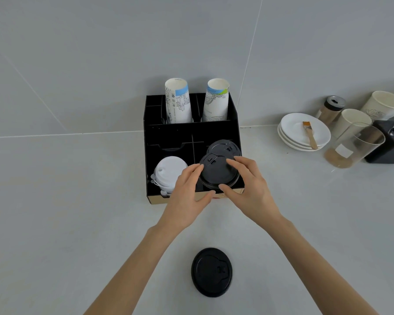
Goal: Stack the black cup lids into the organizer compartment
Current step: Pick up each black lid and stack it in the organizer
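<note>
- Both hands pinch one black lid [217, 171] by its rim: left hand [187, 189] fingertips on its near-left edge, right hand [248, 183] thumb and fingers around its right side.
- Just beyond the fingertips, another black lid [224, 147] sits tilted in the organizer [150, 155] compartment (likely uneven), so the held one may seat crooked or slide off.
- Behind the wrists, a third lid [211, 272] waits on the counter.
</note>
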Tool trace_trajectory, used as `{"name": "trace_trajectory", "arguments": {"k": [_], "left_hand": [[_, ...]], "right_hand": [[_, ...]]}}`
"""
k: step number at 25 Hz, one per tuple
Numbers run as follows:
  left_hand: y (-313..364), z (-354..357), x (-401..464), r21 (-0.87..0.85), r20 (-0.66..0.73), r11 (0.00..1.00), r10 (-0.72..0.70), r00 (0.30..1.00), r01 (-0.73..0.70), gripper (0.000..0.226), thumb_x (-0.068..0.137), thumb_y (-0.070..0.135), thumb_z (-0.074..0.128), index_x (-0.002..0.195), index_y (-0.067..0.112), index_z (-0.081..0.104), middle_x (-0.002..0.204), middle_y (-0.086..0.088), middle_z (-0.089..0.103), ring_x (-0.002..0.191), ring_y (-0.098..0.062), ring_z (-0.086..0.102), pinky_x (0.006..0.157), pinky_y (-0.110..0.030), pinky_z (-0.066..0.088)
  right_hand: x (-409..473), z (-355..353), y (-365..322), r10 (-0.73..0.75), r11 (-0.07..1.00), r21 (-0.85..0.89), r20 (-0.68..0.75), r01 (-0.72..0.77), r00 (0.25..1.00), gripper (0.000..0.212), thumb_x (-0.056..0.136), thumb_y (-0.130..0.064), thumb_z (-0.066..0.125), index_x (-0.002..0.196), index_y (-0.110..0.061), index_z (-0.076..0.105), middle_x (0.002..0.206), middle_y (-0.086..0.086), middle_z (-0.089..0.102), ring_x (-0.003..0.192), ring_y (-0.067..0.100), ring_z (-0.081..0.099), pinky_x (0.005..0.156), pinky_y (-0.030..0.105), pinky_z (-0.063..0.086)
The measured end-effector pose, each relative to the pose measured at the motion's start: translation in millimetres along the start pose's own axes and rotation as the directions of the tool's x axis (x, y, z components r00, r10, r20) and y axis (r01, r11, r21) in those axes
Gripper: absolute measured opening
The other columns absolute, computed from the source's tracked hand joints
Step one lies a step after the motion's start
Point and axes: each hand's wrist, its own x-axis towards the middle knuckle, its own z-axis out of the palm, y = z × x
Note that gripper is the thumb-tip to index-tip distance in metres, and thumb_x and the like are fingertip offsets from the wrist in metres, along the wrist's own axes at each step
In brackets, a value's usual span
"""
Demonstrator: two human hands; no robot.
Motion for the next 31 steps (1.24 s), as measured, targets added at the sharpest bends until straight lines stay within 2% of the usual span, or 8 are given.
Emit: {"name": "trace_trajectory", "arguments": {"k": [7, 14, 18, 22, 31], "left_hand": [[-1, -3, 23, 0.004, 0.030, 1.000, -0.024, 0.999, 0.023, 0.068, 0.081, 0.026, 0.063, 0.137, 0.011, 0.026, 0.146, -0.004, 0.030, 0.135, -0.019, 0.028, 0.105, -0.021, 0.021], [3, -14, 66, 0.160, 0.136, 0.986, 0.024, 0.990, -0.045, 0.080, 0.078, 0.033, 0.066, 0.139, 0.010, 0.020, 0.150, -0.005, 0.023, 0.138, -0.020, 0.021, 0.111, -0.027, 0.019], [5, -12, 86, 0.215, 0.196, 0.973, 0.044, 0.980, -0.087, 0.080, 0.078, 0.032, 0.066, 0.139, 0.009, 0.020, 0.149, -0.006, 0.024, 0.136, -0.021, 0.025, 0.111, -0.031, 0.024], [2, -5, 102, 0.205, 0.268, 0.970, 0.070, 0.961, -0.128, 0.078, 0.078, 0.032, 0.066, 0.138, 0.009, 0.023, 0.148, -0.005, 0.026, 0.134, -0.019, 0.031, 0.109, -0.029, 0.028], [-11, 8, 127, 0.226, 0.414, 0.954, 0.089, 0.906, -0.197, 0.079, 0.078, 0.032, 0.066, 0.139, 0.009, 0.021, 0.150, -0.004, 0.023, 0.136, -0.018, 0.028, 0.110, -0.026, 0.025]], "right_hand": [[0, 3, 0, -0.002, 1.000, 0.016, -0.004, 0.002, 1.000, 0.049, 0.085, -0.013, 0.055, 0.131, -0.017, 0.038, 0.140, 0.007, 0.036, 0.129, 0.018, 0.036, 0.096, 0.010, 0.023], [-4, 8, 2, -0.009, 0.997, 0.075, 0.005, 0.009, 1.000, 0.046, 0.087, -0.011, 0.051, 0.131, -0.013, 0.038, 0.141, 0.006, 0.039, 0.129, 0.017, 0.038, 0.097, 0.006, 0.019], [-1, 11, 6, 0.012, 0.994, 0.105, 0.002, -0.012, 1.000, 0.045, 0.088, -0.012, 0.051, 0.131, -0.016, 0.039, 0.143, 0.004, 0.036, 0.131, 0.013, 0.035, 0.097, 0.002, 0.019], [2, 12, 14, 0.041, 0.992, 0.118, -0.019, -0.038, 0.999, 0.045, 0.087, -0.013, 0.052, 0.130, -0.021, 0.040, 0.146, 0.003, 0.033, 0.131, 0.011, 0.034, 0.090, -0.012, 0.016], [9, 22, 26, 0.120, 0.983, 0.136, 0.011, -0.120, 0.993, 0.046, 0.088, -0.016, 0.051, 0.131, -0.027, 0.038, 0.149, 0.003, 0.027, 0.134, 0.013, 0.031, 0.084, -0.014, 0.015]]}}
